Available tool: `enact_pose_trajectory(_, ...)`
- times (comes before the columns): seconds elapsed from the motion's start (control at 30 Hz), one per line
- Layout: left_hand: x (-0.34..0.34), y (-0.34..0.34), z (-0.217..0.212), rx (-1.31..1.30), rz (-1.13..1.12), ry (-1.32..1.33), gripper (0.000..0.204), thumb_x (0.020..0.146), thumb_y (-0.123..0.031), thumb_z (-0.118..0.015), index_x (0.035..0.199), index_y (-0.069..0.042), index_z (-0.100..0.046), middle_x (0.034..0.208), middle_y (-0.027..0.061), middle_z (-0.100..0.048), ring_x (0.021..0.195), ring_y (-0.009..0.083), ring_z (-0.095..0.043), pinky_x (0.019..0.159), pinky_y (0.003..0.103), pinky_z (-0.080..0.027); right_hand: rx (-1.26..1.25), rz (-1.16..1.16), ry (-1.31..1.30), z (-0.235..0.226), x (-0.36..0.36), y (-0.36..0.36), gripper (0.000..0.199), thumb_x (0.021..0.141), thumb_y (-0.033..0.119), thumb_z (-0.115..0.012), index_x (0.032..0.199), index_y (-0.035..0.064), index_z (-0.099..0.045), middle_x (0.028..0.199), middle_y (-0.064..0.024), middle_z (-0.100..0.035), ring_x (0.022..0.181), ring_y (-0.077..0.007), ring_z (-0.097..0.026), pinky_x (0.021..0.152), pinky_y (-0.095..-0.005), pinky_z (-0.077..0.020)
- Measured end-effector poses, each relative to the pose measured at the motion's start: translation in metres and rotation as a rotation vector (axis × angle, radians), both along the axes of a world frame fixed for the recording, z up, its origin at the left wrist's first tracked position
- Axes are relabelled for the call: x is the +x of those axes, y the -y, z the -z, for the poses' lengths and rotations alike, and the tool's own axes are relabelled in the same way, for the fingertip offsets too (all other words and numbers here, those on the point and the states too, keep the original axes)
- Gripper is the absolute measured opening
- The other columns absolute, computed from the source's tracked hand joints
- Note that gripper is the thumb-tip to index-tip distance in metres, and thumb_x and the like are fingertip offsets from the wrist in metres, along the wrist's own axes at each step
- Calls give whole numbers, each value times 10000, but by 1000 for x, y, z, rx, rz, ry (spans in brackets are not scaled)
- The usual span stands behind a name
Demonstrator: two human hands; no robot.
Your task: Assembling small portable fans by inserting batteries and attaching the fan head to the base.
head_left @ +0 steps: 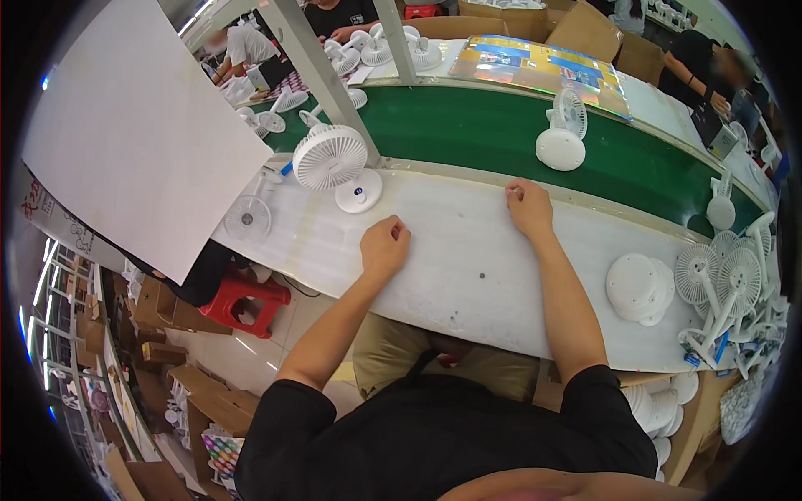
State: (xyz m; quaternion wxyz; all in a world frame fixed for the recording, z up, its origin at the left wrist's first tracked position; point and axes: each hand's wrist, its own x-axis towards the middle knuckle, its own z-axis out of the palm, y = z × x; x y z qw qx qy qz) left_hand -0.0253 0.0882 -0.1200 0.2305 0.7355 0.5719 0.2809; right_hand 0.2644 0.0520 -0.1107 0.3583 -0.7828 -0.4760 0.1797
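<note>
My left hand (385,248) rests on the white-covered bench with its fingers curled closed. Whatever it might hold is hidden inside. Farther to the right, my right hand (530,209) lies at the bench's far edge, also closed, and its fingertips pinch together over something too small to make out. Nearest to my left hand stands a white desk fan (330,157) on a round base, its head tilted. Beyond my right hand, another white fan (560,149) lies on the green conveyor belt with its round base toward me.
White round bases (639,288) are stacked at the right, beside a heap of fan parts (727,280). A large white sheet (142,134) blocks the left, near a metal post (322,75). A red stool (246,302) stands below. Other people work across the belt.
</note>
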Motion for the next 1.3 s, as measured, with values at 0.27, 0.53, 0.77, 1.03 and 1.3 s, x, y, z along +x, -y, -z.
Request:
enact_pose_trajectory(0.27, 103, -113, -36, 29, 48, 369, 562, 799, -174, -606, 1325, -35, -466, 1248, 222, -537, 1040, 321, -578, 904, 372, -474, 1, 13, 135, -5, -4, -4, 128, 872, 160, -575, 922, 99, -676, 727, -38, -644, 692, -248, -595, 652, -353, -480)
enact_pose_trajectory(0.53, 133, -272, -37, -158, -756, 269, 846, 818, -195, -612, 1517, -70, -153, 1420, 333, -254, 1168, 399, -512, 970, 475, -451, 46, 30, 123, 3, 5, -11, 121, 869, 162, -575, 905, 90, -666, 734, -51, -660, 689, -271, -605, 652, -370, -484)
enact_pose_trajectory(0.77, 117, -320, -42, -78, -1049, 237, 637, 851, -161, -580, 1406, 7, -319, 1219, 243, -553, 1022, 343, -631, 887, 427, -510, 51, 73, 116, -2, 8, -13, 110, 860, 152, -583, 892, 76, -656, 735, -73, -674, 675, -298, -613, 647, -384, -488)
enact_pose_trajectory(1.03, 119, -289, -76, 19, -931, 379, 498, 857, -151, -594, 1302, 8, -436, 1243, 210, -554, 1037, 307, -624, 878, 437, -504, 31, 89, 121, -2, 12, -26, 108, 858, 144, -584, 890, 71, -658, 723, -76, -673, 665, -296, -615, 646, -379, -491)
enact_pose_trajectory(1.3, 124, -318, -16, 339, -837, 99, 451, 854, -105, -575, 1264, 15, -430, 1218, 226, -543, 1061, 332, -586, 906, 428, -484, 20, 103, 88, -3, 14, -27, 105, 855, 144, -587, 886, 73, -659, 708, -67, -666, 648, -284, -608, 636, -373, -490)
